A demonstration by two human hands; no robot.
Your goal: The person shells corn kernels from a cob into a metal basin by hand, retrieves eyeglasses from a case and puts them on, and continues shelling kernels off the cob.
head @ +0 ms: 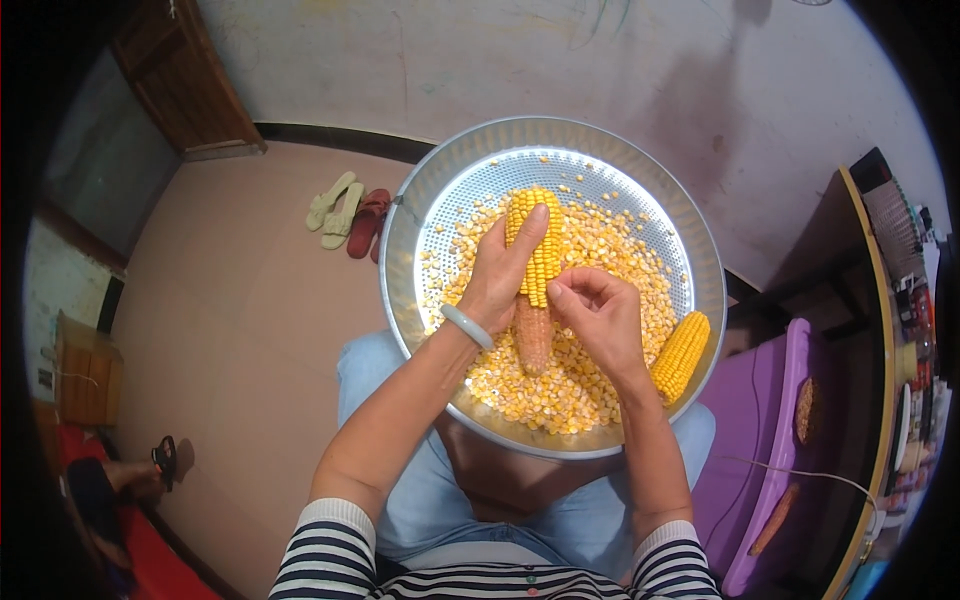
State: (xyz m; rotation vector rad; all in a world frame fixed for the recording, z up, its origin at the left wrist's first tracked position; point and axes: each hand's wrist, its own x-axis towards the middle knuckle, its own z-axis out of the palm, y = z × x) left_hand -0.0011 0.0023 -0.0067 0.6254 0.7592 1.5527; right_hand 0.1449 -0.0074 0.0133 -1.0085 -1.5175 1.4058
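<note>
A partly shelled ear of corn (536, 277) points away from me over the pan; yellow kernels cover its far part, and the near end is bare cob. My left hand (501, 274) grips it around the kernel-covered part, thumb on top. At the edge of the remaining kernels, the thumb and bent fingers of my right hand (600, 315) touch the ear from the right. Beneath both hands, loose corn kernels (547, 409) lie heaped in a round perforated metal pan (480, 157) resting across my thighs. A full ear of corn (681, 358) leans inside the pan's right wall.
On the right stands a purple plastic bin (750, 405) with bare cobs (774, 519) on its lid, beside a cluttered table (862, 247). Pale green slippers (341, 214) and red slippers (367, 225) lie left of the pan. Another person's foot (154, 476) shows at lower left.
</note>
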